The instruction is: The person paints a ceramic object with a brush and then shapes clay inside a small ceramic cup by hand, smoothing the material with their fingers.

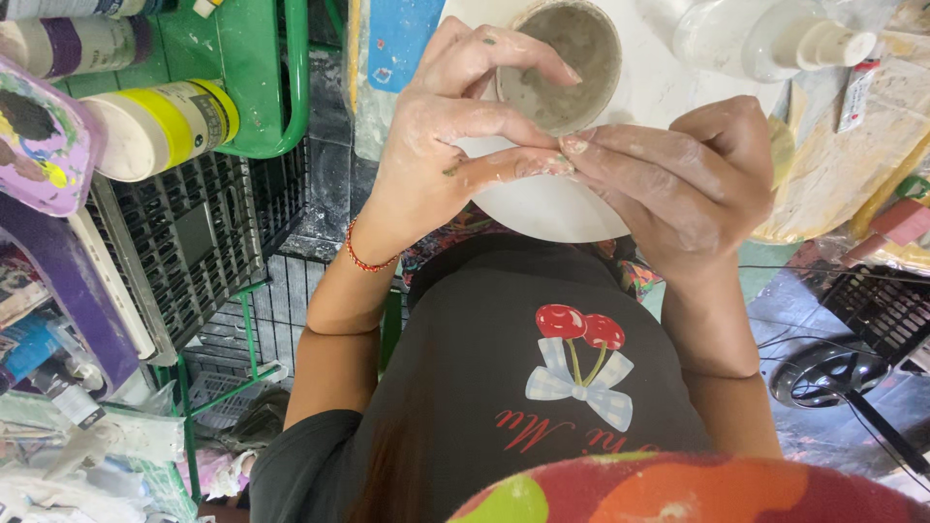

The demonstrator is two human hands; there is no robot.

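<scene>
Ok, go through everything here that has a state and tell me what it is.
Clay cup: upright, open, grey inside.
White disc: flat under the cup.
Left hand: clay-smeared, gripping the cup.
Right hand: clay-smeared, fingertips at the cup's wall.
Yellow-banded jar: lying sideways, capped.

Matt grey clay cup on a smooth white disc, beside a black plastic crate.

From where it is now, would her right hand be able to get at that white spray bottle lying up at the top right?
Probably yes. The right hand rests by the clay cup on the white disc, and the spray bottle lies just beyond it with nothing between them. The hand is busy against the left hand, though.
</scene>
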